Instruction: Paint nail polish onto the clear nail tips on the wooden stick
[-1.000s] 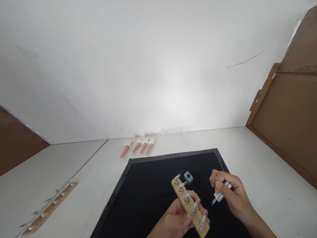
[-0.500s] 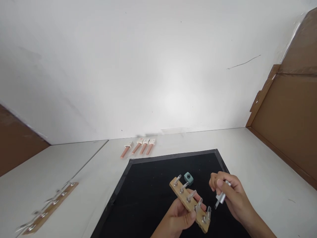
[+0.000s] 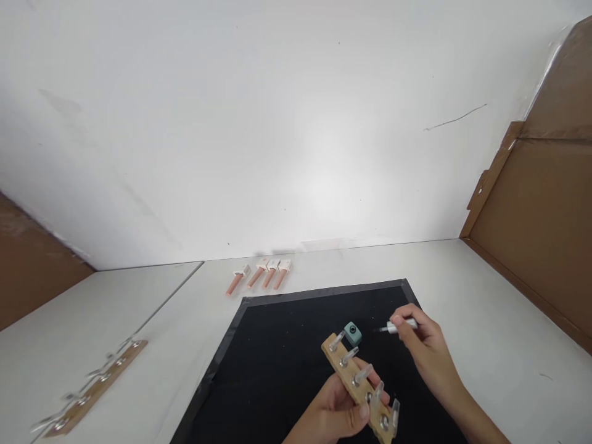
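Note:
My left hand [image 3: 340, 410] grips a wooden strip [image 3: 345, 374] that bears several clear nail tips on round metal mounts. The strip slants over the black mat [image 3: 277, 351]. In my right hand [image 3: 423, 345] is a brush with a white handle [image 3: 407, 325], its dark bristles pointing left. Beyond the strip's far end, an open teal bottle [image 3: 352, 333] sits on the mat, a short way left of the brush tip.
Several bottles with pinkish-brown caps [image 3: 256, 277] lie behind the mat. Another wooden strip with clear tips [image 3: 99, 385] lies at the left. Brown cardboard [image 3: 546, 203] stands along the right side.
The brush in my right hand has swung from pointing down to pointing left, and the hand has moved up and left. My left hand and the strip have shifted slightly right and down.

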`<state>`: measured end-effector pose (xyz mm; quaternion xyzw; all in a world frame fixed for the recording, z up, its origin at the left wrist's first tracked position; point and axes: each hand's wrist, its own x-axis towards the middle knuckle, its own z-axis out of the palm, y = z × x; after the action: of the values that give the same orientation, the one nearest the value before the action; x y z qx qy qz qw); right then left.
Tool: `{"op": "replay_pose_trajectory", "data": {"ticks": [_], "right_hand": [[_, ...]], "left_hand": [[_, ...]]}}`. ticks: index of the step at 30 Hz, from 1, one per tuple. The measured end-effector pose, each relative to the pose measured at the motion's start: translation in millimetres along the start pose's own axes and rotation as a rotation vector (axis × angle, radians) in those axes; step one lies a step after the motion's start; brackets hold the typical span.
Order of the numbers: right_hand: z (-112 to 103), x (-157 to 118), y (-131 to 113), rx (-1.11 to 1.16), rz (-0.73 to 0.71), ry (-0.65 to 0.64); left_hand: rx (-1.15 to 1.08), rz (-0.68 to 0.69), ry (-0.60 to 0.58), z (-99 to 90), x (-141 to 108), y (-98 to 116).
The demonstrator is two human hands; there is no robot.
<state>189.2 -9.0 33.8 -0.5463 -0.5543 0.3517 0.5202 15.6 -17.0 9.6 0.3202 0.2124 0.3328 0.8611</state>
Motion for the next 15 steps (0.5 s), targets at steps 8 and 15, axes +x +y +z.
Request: {"op": "replay_pose_trajectory", "data": {"ticks": [8,15], "right_hand": [[20,4,18,-0.127,0.01,-0.148],[21,5,19,-0.195,-0.008,-0.168]], "left_hand": [[0.035,0.026,0.028,-0.6,-1,2],[0.043,0.008,0.072,5.0,-6,9]]}}
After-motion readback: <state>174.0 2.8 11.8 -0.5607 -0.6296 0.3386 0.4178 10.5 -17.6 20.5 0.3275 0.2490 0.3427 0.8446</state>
